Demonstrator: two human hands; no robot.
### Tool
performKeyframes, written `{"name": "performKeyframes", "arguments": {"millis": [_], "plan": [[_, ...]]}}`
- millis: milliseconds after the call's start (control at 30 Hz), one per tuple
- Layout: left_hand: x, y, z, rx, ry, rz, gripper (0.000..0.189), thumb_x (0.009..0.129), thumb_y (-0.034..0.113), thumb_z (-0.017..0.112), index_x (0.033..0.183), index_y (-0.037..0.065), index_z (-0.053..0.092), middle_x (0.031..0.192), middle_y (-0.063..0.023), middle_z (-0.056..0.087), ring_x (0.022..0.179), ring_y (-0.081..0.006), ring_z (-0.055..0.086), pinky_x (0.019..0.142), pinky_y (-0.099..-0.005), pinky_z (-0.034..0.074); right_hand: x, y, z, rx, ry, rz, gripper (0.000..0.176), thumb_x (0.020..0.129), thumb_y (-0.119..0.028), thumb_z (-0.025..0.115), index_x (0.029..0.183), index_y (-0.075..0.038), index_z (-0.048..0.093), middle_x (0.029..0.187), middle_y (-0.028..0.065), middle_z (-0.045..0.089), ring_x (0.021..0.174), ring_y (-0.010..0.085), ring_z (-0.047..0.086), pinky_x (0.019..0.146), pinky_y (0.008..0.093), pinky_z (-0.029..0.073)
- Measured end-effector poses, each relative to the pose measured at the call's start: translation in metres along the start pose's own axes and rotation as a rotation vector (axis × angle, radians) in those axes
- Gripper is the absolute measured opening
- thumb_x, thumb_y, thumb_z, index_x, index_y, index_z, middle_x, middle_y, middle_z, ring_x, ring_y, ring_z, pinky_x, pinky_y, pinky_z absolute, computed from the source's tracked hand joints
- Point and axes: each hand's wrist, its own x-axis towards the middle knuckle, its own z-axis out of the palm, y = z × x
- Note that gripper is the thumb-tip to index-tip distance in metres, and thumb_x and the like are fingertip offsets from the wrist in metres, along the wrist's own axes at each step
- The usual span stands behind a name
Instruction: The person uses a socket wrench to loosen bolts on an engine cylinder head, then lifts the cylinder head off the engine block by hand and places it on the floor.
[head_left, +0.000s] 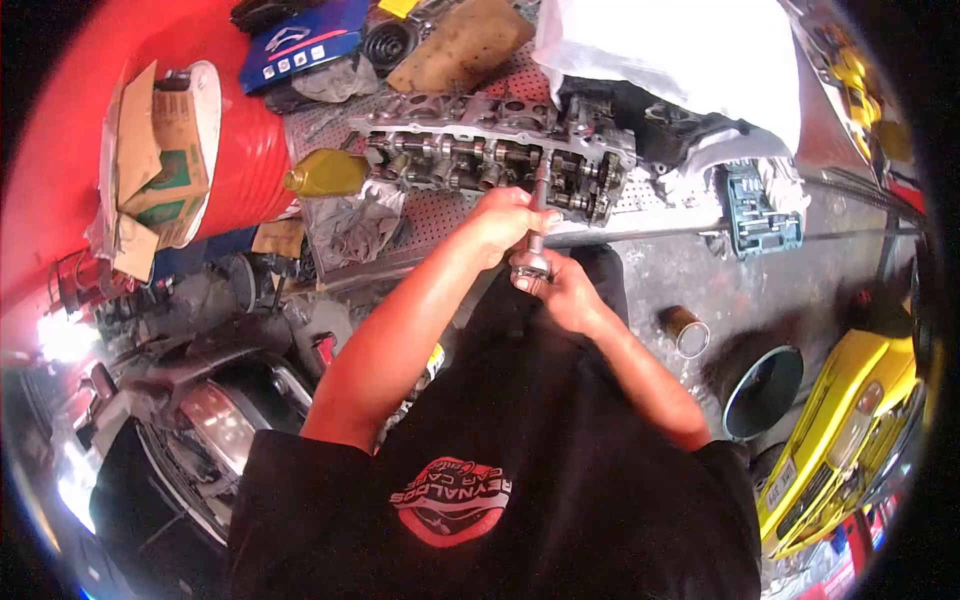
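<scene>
A cylinder head (470, 150) with its camshafts and valve gear showing lies across the bench in front of me. My left hand (503, 222) is closed around the shaft of a socket extension (541, 185), whose far end overlaps the right part of the cylinder head. At the near end of that extension sits a ratchet head (530, 263). My right hand (568, 292) wraps the ratchet close to my body, thumb lying by its head; the handle is mostly hidden.
Beside the cylinder head lie a yellowish bottle (328, 173) and grey rags (352, 225). A socket set case (762, 210) stands right, near a white-covered part (680, 60). On the floor are a can (686, 332), a dark bucket (763, 393) and a yellow bumper (835, 430). A red drum (250, 160) holds a torn box.
</scene>
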Motion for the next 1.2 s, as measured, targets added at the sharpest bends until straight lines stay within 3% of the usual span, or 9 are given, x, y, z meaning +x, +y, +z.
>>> {"name": "performKeyframes", "arguments": {"millis": [133,200,267,400,533,767,867,967,1200], "plan": [[0.005,0.002,-0.021,-0.277,-0.335,-0.135,0.035,0.085,0.003,0.066,0.117,-0.006,0.055,0.102,-0.0204,0.066,0.088,-0.0277,0.066,0.077,-0.0409,0.055,-0.002,0.005,0.005,-0.126,0.056,-0.100,0.029,0.087,-0.008,0.066,0.116,-0.007,0.061,0.099,0.0133,0.068,0.093,0.0225,0.065,0.084,0.0348,0.050],[0.007,0.009,-0.023,-0.196,-0.276,-0.197,0.027,0.082,0.004,0.070,0.105,-0.005,0.060,0.094,-0.0179,0.067,0.080,-0.0259,0.066,0.072,-0.0397,0.054,-0.002,-0.005,0.001,-0.188,0.017,-0.091,0.030,0.087,-0.009,0.066,0.116,-0.009,0.062,0.097,0.0166,0.068,0.091,0.0283,0.067,0.082,0.0372,0.051],[0.007,0.019,-0.010,0.340,-0.013,-0.147,0.022,0.078,0.005,0.074,0.095,-0.004,0.062,0.087,-0.0149,0.068,0.075,-0.0241,0.066,0.067,-0.0387,0.053,0.001,-0.021,-0.006,-0.252,-0.042,-0.076,0.030,0.085,-0.013,0.067,0.113,-0.007,0.061,0.094,0.0225,0.065,0.090,0.0409,0.063,0.077,0.0444,0.050],[-0.013,0.043,0.022,0.967,0.382,0.038,0.022,0.073,0.008,0.080,0.080,-0.001,0.062,0.077,-0.0096,0.067,0.068,-0.0201,0.064,0.059,-0.0383,0.050,0.006,-0.017,-0.016,-0.315,-0.050,-0.237,0.023,0.082,-0.013,0.067,0.098,0.001,0.058,0.089,0.0243,0.064,0.088,0.0443,0.061,0.075,0.0497,0.049],[-0.015,0.039,0.003,-0.079,-0.018,-0.277,0.023,0.086,0.011,0.067,0.102,-0.004,0.061,0.093,-0.0153,0.068,0.077,-0.0229,0.066,0.073,-0.0380,0.053,0.008,-0.023,-0.023,-0.261,-0.078,-0.230,0.022,0.081,-0.012,0.066,0.095,0.002,0.057,0.088,0.0256,0.063,0.089,0.0444,0.060,0.075,0.0516,0.048],[-0.012,0.050,0.020,0.694,0.171,-0.237,0.023,0.089,0.007,0.060,0.110,-0.004,0.059,0.097,-0.0175,0.067,0.078,-0.0232,0.066,0.076,-0.0375,0.053,0.011,-0.005,-0.019,-0.277,-0.116,-0.238,0.025,0.081,-0.012,0.067,0.099,0.002,0.058,0.090,0.0250,0.064,0.089,0.0446,0.061,0.076,0.0510,0.049],[-0.013,0.050,0.026,0.564,0.185,-0.237,0.018,0.089,0.007,0.061,0.105,-0.002,0.060,0.091,-0.0144,0.067,0.076,-0.0220,0.065,0.072,-0.0353,0.052,0.011,-0.018,-0.024,-0.219,-0.096,-0.269,0.027,0.081,-0.014,0.067,0.103,0.000,0.059,0.090,0.0250,0.064,0.090,0.0444,0.061,0.077,0.0504,0.048],[-0.017,0.055,0.011,-0.109,0.033,-0.316,0.014,0.087,0.008,0.065,0.097,-0.001,0.061,0.084,-0.0103,0.067,0.073,-0.0202,0.064,0.068,-0.0336,0.050,0.006,-0.020,-0.029,-0.176,-0.120,-0.225,0.030,0.084,-0.018,0.068,0.109,-0.004,0.060,0.090,0.0239,0.064,0.091,0.0430,0.061,0.077,0.0480,0.048],[-0.012,0.059,0.018,0.400,0.173,-0.273,0.018,0.085,0.013,0.071,0.090,-0.001,0.061,0.078,-0.0074,0.065,0.066,-0.0178,0.061,0.064,-0.0328,0.049,0.006,-0.015,-0.023,-0.160,-0.155,-0.157,0.034,0.086,-0.021,0.066,0.113,-0.004,0.058,0.092,0.0241,0.064,0.093,0.0446,0.060,0.079,0.0493,0.047]]}}
